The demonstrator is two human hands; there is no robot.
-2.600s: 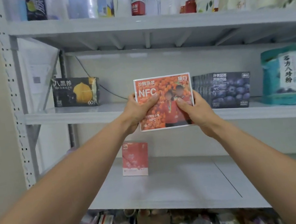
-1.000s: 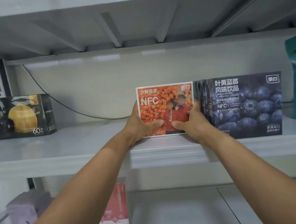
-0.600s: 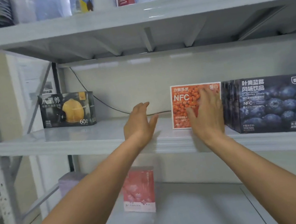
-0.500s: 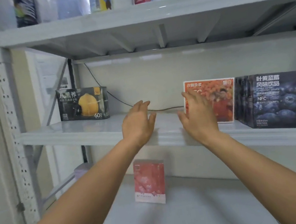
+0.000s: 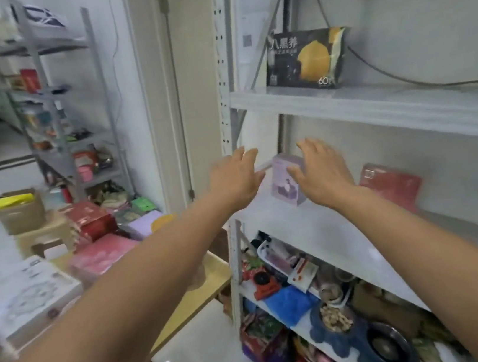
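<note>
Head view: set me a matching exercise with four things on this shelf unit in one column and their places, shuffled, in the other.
Things:
1. lilac box
2. black box
3. red box
4. blue bag

Places:
A. below the middle shelf, among clutter
B. on the upper shelf
C. between the left hand and the right hand
D. on the middle shelf, right of the right hand

Pairs: 1-C, 2-B, 3-D, 4-A.
</note>
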